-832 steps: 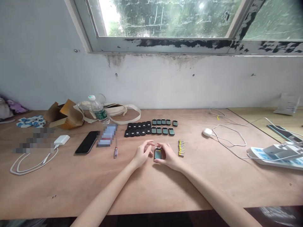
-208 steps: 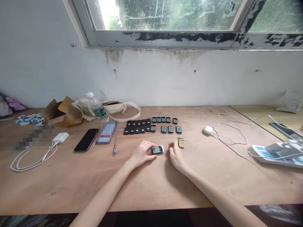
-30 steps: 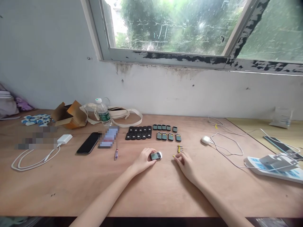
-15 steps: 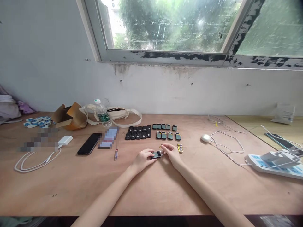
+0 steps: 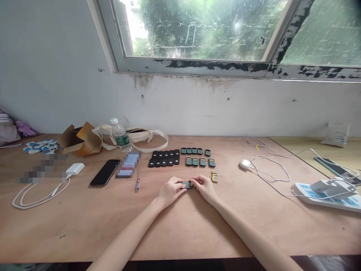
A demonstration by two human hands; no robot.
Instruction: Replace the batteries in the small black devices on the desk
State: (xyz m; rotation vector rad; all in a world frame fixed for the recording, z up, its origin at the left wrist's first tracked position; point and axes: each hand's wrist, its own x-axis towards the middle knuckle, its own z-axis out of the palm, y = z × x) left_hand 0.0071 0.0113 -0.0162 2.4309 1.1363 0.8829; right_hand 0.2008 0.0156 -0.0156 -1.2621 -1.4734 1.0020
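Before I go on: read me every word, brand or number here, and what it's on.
Nothing legible.
Bottle label: white lettering on green, too small.
Batteries: any print too small.
Black pieces: pale ovals, unreadable.
Tabletop beside them: dark scribble, unreadable.
White packet: faint print, blurred.
Phone screen: pixelated out.
Device in the left hand: none readable.

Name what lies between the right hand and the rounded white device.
A small row of batteries, nearer the right hand, shows there in the head view.
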